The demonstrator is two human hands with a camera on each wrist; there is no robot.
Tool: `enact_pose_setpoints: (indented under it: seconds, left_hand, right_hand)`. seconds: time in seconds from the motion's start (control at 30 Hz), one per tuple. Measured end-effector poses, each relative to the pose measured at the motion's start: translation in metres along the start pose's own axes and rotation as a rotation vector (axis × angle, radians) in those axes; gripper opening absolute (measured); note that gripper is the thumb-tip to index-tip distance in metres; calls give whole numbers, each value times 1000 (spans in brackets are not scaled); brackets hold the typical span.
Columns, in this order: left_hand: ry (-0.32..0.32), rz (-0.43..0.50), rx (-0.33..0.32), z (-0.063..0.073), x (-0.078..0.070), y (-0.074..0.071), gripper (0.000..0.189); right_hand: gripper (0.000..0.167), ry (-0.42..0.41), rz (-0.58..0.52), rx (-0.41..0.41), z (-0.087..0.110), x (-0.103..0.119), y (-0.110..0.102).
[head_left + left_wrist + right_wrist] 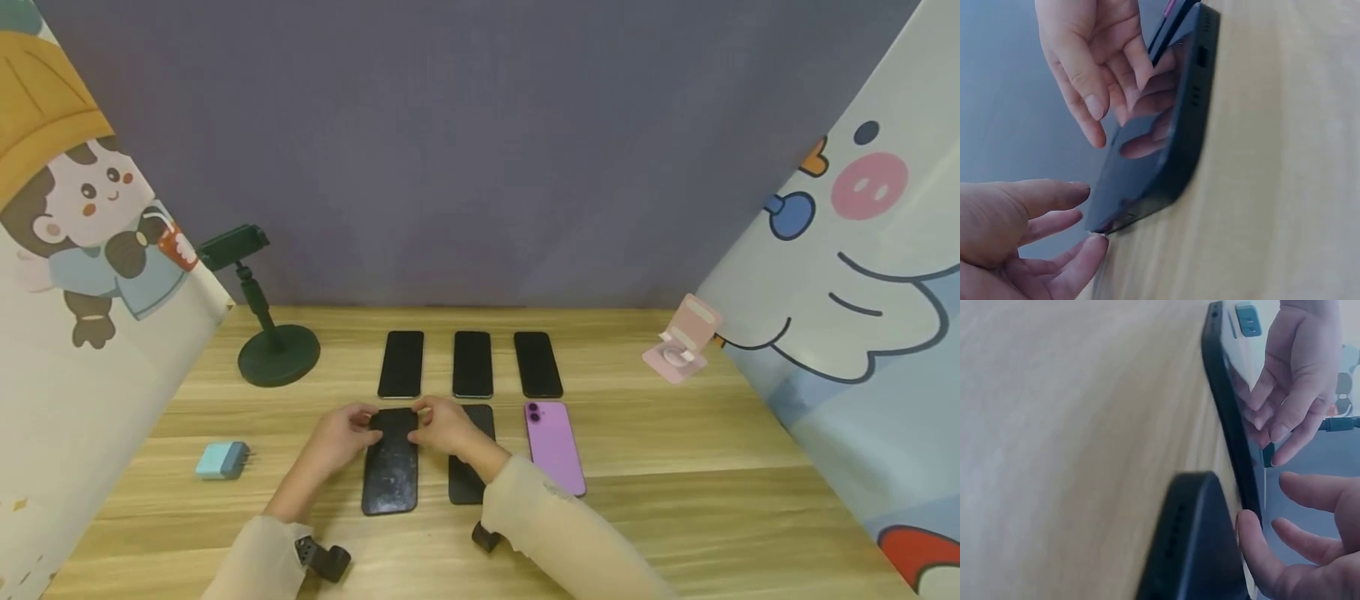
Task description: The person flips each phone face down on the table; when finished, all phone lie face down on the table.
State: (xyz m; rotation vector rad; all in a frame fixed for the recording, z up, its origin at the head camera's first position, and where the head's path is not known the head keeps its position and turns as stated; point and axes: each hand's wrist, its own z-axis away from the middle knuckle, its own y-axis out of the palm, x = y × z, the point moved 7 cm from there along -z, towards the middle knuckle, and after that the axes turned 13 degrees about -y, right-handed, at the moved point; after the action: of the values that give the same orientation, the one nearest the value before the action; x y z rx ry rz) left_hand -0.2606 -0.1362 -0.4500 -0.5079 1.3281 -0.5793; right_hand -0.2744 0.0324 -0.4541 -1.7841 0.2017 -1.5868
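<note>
A black smartphone [391, 479] lies screen up at the left of the front row, its glass smudged and reflecting fingers. At its far left corner is my left hand [339, 435], one fingertip touching the edge in the left wrist view while the other fingers stay loosely spread. My right hand [448, 428] is at the far right corner, a finger against the phone's side [1235, 419] in the right wrist view. Neither hand curls round the phone. Under my right wrist lies another black phone [467, 482], partly hidden. Beside it a purple phone [557, 450] lies back up.
Behind stand in line three dark phones, left [402, 365], middle [472, 365] and right [537, 365], flat on the wooden table [675, 517]. A black phone stand [277, 354] is back left, a teal charger plug [222, 461] front left, a pink folding stand [681, 342] back right.
</note>
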Motion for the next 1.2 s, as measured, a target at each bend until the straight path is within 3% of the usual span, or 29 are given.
enact_pose_setpoints:
  seconds: [0.3, 0.57, 1.2]
  left_hand:
    - [-19, 4, -2, -3, 4, 2, 33]
    - [-33, -52, -20, -6, -1, 2, 32]
    - [-40, -47, 9, -2, -6, 6, 29]
  right_hand:
    - [38, 13, -1, -45, -6, 4, 8]
    - [39, 29, 31, -76, -6, 6, 9]
    - [38, 56, -395, -138, 1, 1, 2]
